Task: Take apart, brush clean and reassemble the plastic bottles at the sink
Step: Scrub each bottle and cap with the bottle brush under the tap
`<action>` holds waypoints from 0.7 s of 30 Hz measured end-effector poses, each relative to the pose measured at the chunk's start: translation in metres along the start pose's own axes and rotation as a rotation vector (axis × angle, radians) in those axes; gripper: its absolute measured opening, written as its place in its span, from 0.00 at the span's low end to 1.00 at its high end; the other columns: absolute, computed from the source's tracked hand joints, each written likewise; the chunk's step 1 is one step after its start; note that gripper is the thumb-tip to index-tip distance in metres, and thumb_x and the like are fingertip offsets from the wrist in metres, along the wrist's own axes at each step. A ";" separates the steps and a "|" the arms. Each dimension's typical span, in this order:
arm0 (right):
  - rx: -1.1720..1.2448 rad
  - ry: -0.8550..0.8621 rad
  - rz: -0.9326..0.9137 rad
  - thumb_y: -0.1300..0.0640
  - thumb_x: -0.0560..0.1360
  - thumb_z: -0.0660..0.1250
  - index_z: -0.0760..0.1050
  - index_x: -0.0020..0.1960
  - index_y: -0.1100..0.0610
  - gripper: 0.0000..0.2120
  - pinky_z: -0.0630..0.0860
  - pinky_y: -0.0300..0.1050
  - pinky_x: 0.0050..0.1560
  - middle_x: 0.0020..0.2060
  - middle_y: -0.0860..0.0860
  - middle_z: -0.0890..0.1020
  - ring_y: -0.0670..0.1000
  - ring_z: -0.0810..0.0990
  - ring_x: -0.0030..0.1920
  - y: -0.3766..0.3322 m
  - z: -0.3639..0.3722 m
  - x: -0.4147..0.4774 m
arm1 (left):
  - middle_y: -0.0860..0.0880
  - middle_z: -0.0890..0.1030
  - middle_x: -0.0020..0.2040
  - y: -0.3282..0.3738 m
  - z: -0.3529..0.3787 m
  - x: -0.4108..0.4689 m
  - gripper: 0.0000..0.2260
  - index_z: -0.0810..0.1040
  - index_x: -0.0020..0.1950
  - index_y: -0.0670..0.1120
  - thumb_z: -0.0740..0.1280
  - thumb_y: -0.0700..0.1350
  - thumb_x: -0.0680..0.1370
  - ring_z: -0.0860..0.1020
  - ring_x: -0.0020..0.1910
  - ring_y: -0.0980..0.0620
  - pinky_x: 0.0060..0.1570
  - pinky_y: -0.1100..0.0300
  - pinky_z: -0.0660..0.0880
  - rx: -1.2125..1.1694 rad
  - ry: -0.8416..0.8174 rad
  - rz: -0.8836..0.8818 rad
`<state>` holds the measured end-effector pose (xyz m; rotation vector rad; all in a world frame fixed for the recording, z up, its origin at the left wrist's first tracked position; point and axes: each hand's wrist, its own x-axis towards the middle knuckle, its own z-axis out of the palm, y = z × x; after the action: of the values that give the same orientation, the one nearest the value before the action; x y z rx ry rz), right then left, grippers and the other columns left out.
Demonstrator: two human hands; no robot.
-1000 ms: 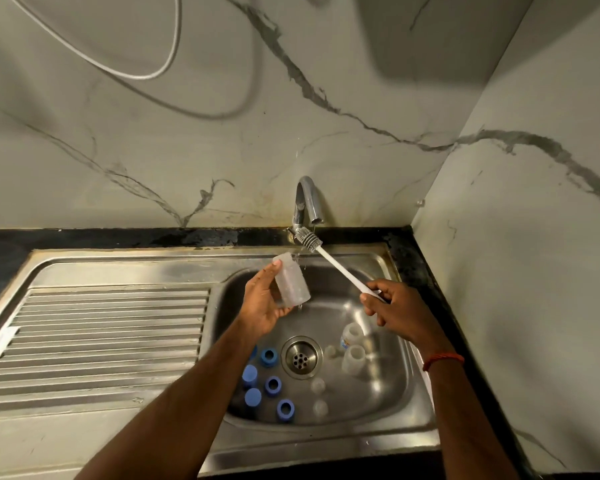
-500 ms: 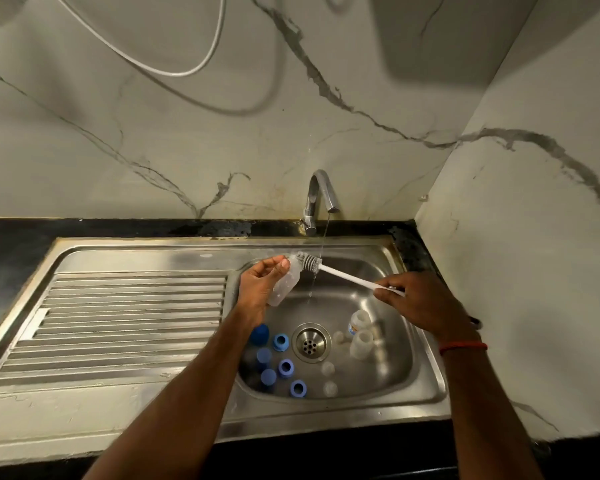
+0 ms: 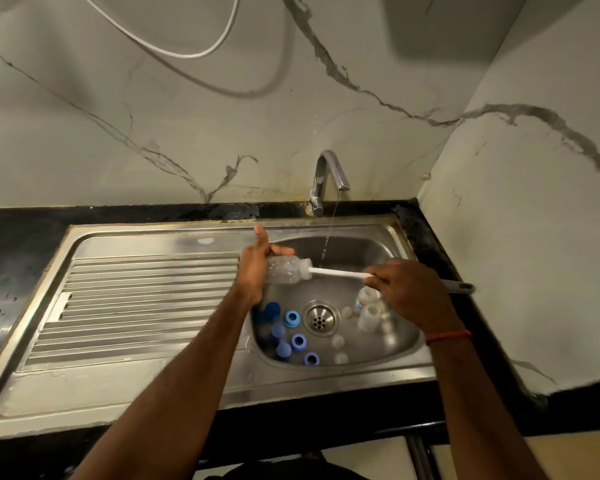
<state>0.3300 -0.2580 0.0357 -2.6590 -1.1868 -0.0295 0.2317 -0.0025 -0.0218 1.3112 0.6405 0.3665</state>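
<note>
Wraps the left-hand fingers (image 3: 280, 251) round the base end of the clear bottle (image 3: 286, 270), just left of frame centre, above the left edge of the sink (image 3: 361, 245) bowl. Holds it on its side, long axis running left to right across the frame, mouth pointing right. Pinches the white shaft of the brush (image 3: 336, 273) in the right-hand fingers (image 3: 374, 280), closed tight on it, right of centre. Has the bristle head inside the mouth, shaft lying along the bottle's own axis. Puts the left hand (image 3: 253, 275) on the bottle and the right hand (image 3: 409, 296) apart to the right, so, as a judgement, calls next for straight strokes along that line, right hand driving, left bracing. Looks translucent, narrowed at the neck, speckled inside with droplets or suds. Lets a thin stream from the tap (image 3: 328, 168) fall just right of the mouth, not into it. Lower in the bowl: blue caps (image 3: 291, 318) left of the drain (image 3: 321, 318), pale bottles (image 3: 369, 315) and small pale pieces right of it
</note>
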 end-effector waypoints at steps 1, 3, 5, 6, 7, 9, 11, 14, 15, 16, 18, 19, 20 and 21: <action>-0.029 0.010 -0.032 0.43 0.80 0.61 0.81 0.55 0.46 0.12 0.70 0.45 0.40 0.42 0.48 0.80 0.50 0.78 0.44 -0.010 0.006 -0.001 | 0.45 0.87 0.44 -0.001 0.004 -0.003 0.32 0.82 0.37 0.47 0.49 0.66 0.82 0.85 0.45 0.45 0.50 0.51 0.81 0.013 -0.026 0.011; -0.036 0.038 -0.025 0.42 0.81 0.59 0.80 0.53 0.45 0.13 0.65 0.43 0.38 0.38 0.46 0.78 0.48 0.76 0.39 -0.025 0.015 -0.004 | 0.45 0.86 0.42 -0.001 0.011 -0.007 0.32 0.82 0.37 0.48 0.49 0.68 0.82 0.84 0.43 0.45 0.50 0.50 0.81 -0.064 0.002 0.022; 0.050 0.051 0.031 0.35 0.80 0.56 0.78 0.45 0.45 0.18 0.67 0.43 0.34 0.32 0.44 0.77 0.44 0.75 0.33 -0.032 0.018 -0.010 | 0.47 0.85 0.40 0.000 0.010 -0.006 0.32 0.82 0.39 0.49 0.50 0.69 0.81 0.83 0.42 0.48 0.48 0.52 0.80 -0.252 0.108 -0.014; 0.099 0.047 0.062 0.32 0.79 0.56 0.77 0.42 0.46 0.21 0.70 0.43 0.32 0.30 0.44 0.77 0.43 0.75 0.32 -0.035 0.019 -0.014 | 0.48 0.84 0.39 0.001 0.008 -0.005 0.31 0.82 0.39 0.48 0.52 0.71 0.80 0.83 0.41 0.49 0.46 0.53 0.79 -0.359 0.152 -0.052; 0.151 0.041 0.086 0.31 0.78 0.56 0.77 0.41 0.46 0.22 0.71 0.42 0.32 0.29 0.44 0.77 0.43 0.76 0.31 -0.037 0.021 -0.016 | 0.49 0.83 0.39 0.002 0.006 -0.005 0.31 0.81 0.39 0.48 0.53 0.72 0.79 0.82 0.41 0.50 0.44 0.54 0.78 -0.480 0.179 -0.098; 0.247 0.033 0.116 0.31 0.76 0.57 0.77 0.41 0.47 0.22 0.71 0.41 0.31 0.28 0.45 0.77 0.43 0.76 0.30 -0.046 0.023 -0.018 | 0.47 0.84 0.42 0.003 0.006 -0.006 0.29 0.81 0.42 0.47 0.59 0.72 0.77 0.83 0.45 0.49 0.46 0.53 0.80 -0.709 0.211 -0.202; 0.274 0.037 0.101 0.33 0.77 0.58 0.79 0.45 0.46 0.20 0.73 0.40 0.33 0.30 0.44 0.79 0.43 0.77 0.32 -0.054 0.024 -0.019 | 0.43 0.85 0.55 0.004 0.011 -0.009 0.28 0.82 0.50 0.46 0.63 0.71 0.75 0.83 0.57 0.43 0.57 0.47 0.80 -0.810 0.233 -0.279; 0.240 0.124 0.051 0.40 0.79 0.63 0.80 0.55 0.43 0.12 0.76 0.42 0.37 0.34 0.42 0.81 0.43 0.79 0.36 -0.056 0.029 -0.017 | 0.42 0.81 0.57 0.007 0.017 -0.018 0.29 0.78 0.55 0.46 0.63 0.72 0.75 0.80 0.59 0.42 0.66 0.43 0.74 -0.954 0.163 -0.319; 0.219 0.179 0.029 0.43 0.79 0.65 0.81 0.56 0.44 0.11 0.77 0.43 0.38 0.37 0.43 0.81 0.44 0.79 0.37 -0.055 0.032 -0.015 | 0.44 0.80 0.54 0.010 0.017 -0.019 0.29 0.78 0.54 0.46 0.62 0.72 0.74 0.80 0.55 0.43 0.67 0.43 0.73 -1.018 0.128 -0.322; 0.184 0.242 0.015 0.46 0.79 0.67 0.82 0.57 0.46 0.10 0.77 0.45 0.38 0.39 0.45 0.82 0.47 0.80 0.39 -0.054 0.034 -0.012 | 0.44 0.80 0.52 0.013 0.018 -0.019 0.29 0.78 0.53 0.46 0.62 0.73 0.74 0.79 0.53 0.44 0.67 0.42 0.72 -1.064 0.105 -0.319; 0.074 0.375 -0.021 0.52 0.78 0.69 0.83 0.56 0.52 0.08 0.77 0.47 0.38 0.40 0.49 0.81 0.51 0.79 0.40 -0.050 0.034 -0.004 | 0.41 0.79 0.57 0.019 0.020 -0.018 0.31 0.78 0.58 0.46 0.62 0.73 0.74 0.79 0.56 0.40 0.62 0.35 0.74 -1.097 0.078 -0.322; -0.001 0.424 -0.051 0.54 0.78 0.70 0.83 0.55 0.53 0.07 0.75 0.46 0.38 0.40 0.49 0.81 0.52 0.79 0.40 -0.048 0.033 0.000 | 0.39 0.78 0.61 0.023 0.022 -0.018 0.32 0.77 0.62 0.47 0.61 0.73 0.75 0.77 0.60 0.37 0.58 0.32 0.75 -1.102 0.082 -0.326; -0.071 0.451 -0.078 0.56 0.78 0.70 0.83 0.54 0.54 0.06 0.72 0.44 0.39 0.39 0.49 0.80 0.52 0.78 0.40 -0.047 0.030 0.003 | 0.37 0.76 0.63 0.028 0.024 -0.018 0.32 0.77 0.65 0.48 0.61 0.72 0.75 0.76 0.62 0.34 0.55 0.30 0.75 -1.090 0.093 -0.330; -0.124 0.468 -0.110 0.57 0.78 0.70 0.82 0.52 0.54 0.05 0.69 0.43 0.40 0.38 0.49 0.79 0.52 0.77 0.40 -0.047 0.027 0.004 | 0.37 0.76 0.63 0.033 0.025 -0.018 0.31 0.77 0.64 0.48 0.60 0.72 0.75 0.75 0.63 0.34 0.55 0.30 0.74 -1.066 0.105 -0.329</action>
<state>0.2963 -0.2186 0.0196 -2.4781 -1.1923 -0.7212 0.2369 -0.0242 0.0173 0.1673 0.5967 0.4173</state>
